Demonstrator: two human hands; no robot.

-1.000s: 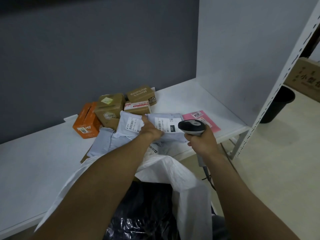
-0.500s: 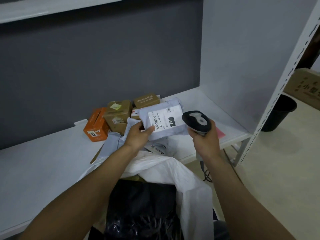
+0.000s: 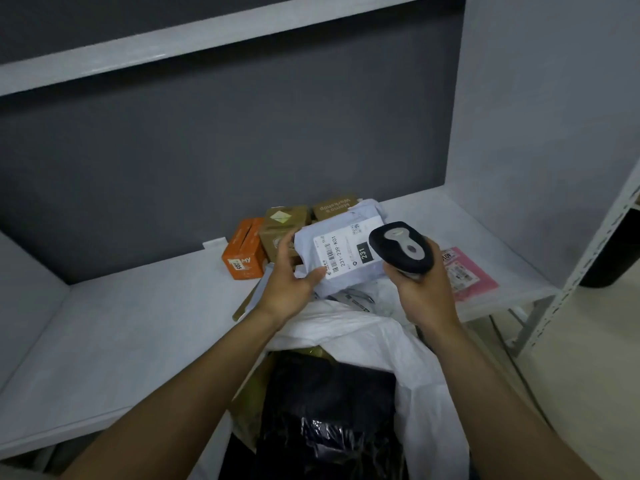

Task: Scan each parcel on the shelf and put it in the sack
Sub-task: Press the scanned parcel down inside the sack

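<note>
The left hand (image 3: 289, 282) holds a grey parcel (image 3: 341, 251) up over the front edge of the shelf (image 3: 138, 323), thumb on its white label, fingers curled behind. The right hand (image 3: 422, 289) is wrapped tight round a scanner (image 3: 401, 249), whose head is just over the parcel's right side. The white sack (image 3: 408, 358) is open below both hands.

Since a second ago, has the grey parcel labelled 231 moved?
Yes. The left hand has lifted the grey parcel off the shelf; it lay flat beside the pink parcel and now stands tilted in front of the brown boxes.
</note>
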